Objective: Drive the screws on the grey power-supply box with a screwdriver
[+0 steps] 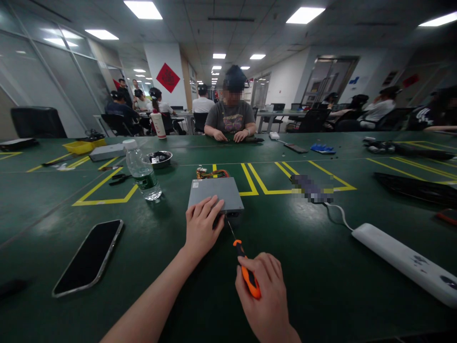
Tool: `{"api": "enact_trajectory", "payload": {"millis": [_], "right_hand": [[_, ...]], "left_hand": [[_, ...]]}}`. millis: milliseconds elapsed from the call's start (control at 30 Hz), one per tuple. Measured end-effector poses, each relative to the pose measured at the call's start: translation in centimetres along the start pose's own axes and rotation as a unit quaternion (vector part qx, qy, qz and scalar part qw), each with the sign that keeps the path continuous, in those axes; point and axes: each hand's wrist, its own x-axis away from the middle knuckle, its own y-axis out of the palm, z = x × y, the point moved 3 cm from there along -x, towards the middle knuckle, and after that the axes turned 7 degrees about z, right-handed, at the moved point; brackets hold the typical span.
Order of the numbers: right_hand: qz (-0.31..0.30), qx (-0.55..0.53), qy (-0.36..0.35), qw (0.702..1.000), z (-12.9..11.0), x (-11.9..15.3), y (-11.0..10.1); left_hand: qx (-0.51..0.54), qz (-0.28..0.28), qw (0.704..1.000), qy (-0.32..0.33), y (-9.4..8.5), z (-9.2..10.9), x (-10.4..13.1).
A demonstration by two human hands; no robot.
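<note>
Right hand [264,291] grips screwdriver [246,273]; label [195,185] on box [229,191] illegible.

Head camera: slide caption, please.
Left hand rests on a grey power supply; right hand holds a screwdriver at its near side.

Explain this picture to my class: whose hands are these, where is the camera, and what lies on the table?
No machine here: these are a person's two bare hands. The one picture comes from a camera worn on that person's head, looking forward and down. The left hand rests its fingers on a grey metal box with coloured wires behind it. The right hand holds an orange-and-black screwdriver pointed at the box's near side; exactly what it meets there is too small to tell. Also on the green table are a phone, a clear bottle and a white power strip.
</note>
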Motion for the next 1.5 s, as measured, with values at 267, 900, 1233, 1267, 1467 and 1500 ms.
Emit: {"api": "enact_trajectory", "payload": {"millis": [267,900,1233,1267,1467,1500], "right_hand": [[-0.036,-0.022,0.098,0.994,0.43,-0.03,-0.06],[-0.01,-0.032,0.043,0.999,0.32,-0.11,-0.12],[-0.017,-0.041,0.085,0.995,0.59,-0.11,-0.17],[-0.013,-0.036,0.067,0.997,0.51,-0.13,-0.15],[-0.032,-0.009,0.03,0.999,0.29,-0.19,-0.08],[-0.034,-0.015,0.039,0.999,0.32,-0.17,-0.09]], "left_hand": [[0.0,0.003,1.0,0.0,0.05,0.04,0.04],[-0.002,0.004,1.0,-0.001,0.11,-0.03,0.09],[0.002,0.001,1.0,0.001,0.05,-0.01,0.04],[0.001,0.003,1.0,0.002,0.06,0.0,0.05],[0.0,0.014,1.0,0.003,0.1,0.0,0.11],[-0.001,0.013,1.0,0.002,0.1,-0.02,0.11]]}}
